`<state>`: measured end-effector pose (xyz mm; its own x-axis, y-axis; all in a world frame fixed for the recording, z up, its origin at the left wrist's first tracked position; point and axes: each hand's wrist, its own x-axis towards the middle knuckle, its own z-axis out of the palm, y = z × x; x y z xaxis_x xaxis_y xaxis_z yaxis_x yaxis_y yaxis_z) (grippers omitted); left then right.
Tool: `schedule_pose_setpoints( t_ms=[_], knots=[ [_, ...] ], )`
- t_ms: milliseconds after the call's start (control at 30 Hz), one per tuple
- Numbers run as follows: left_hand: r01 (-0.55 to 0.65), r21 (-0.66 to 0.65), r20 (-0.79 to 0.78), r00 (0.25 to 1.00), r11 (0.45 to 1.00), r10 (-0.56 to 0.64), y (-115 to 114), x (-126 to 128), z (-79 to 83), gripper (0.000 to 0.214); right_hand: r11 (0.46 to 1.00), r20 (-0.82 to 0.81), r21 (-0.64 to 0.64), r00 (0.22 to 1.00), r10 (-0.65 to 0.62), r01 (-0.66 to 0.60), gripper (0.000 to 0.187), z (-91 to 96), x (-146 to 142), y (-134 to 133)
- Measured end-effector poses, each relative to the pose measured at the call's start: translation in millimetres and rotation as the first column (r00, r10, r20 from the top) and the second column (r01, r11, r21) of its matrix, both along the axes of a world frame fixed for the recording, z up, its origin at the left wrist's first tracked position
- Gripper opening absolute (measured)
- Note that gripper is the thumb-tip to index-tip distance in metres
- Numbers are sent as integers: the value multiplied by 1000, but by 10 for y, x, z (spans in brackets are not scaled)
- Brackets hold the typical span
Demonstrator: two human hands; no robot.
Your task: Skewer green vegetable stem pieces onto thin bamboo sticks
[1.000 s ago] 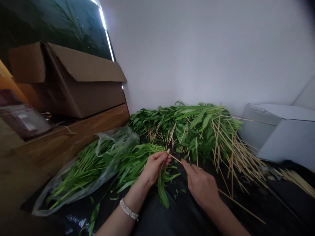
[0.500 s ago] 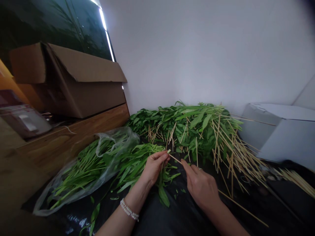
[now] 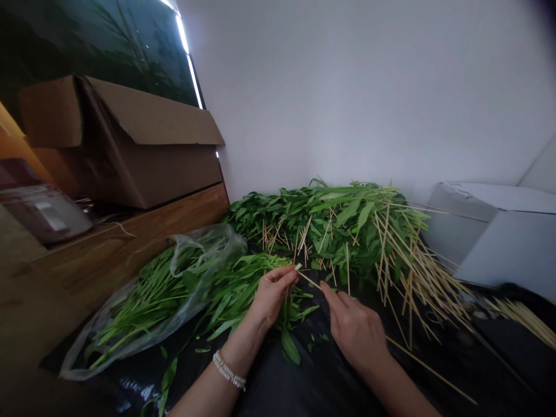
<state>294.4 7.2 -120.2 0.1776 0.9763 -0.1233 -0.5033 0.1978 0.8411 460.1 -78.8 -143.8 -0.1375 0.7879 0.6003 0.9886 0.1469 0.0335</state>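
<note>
My left hand (image 3: 270,294) is closed in a pinch on a leafy green stem (image 3: 297,267), whose pale cut end shows above the fingertips. Leaves from around that hand hang down, one broad leaf (image 3: 290,346) lowest. In my right hand (image 3: 357,329) is a thin bamboo skewer (image 3: 310,280), gripped with the index finger stretched along it. The skewer's front end meets the stem at the left fingertips; whether it has gone into the stem I cannot tell. Its long rear part sticks out behind my right wrist.
Loose greens (image 3: 234,289) lie left of my hands, beside a clear plastic bag (image 3: 237,240) of stems. Behind, greens on skewers (image 3: 339,214) are heaped against the wall. More skewers (image 3: 516,315) lie right, near a white box (image 3: 512,243). A cardboard box (image 3: 174,168) stands on a wooden ledge.
</note>
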Motion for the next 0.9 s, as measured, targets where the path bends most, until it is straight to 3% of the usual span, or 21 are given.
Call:
schedule_pose_setpoints(
  t_ms=[433,700,900],
  knots=[
    [9,-5,13,1000,1000,-9,-14,1,5,31,1000,10,12,1000,-10,9,44,-25,-13,3],
    [64,-52,36,997,997,-62,-51,22,1,34,988,7,149,1000,28,-28,43,-77,-28,24],
    [162,-67,20,987,985,-161,-81,39,9,32,984,19,170,999,48,-51,44,-92,-41,25]
  ],
)
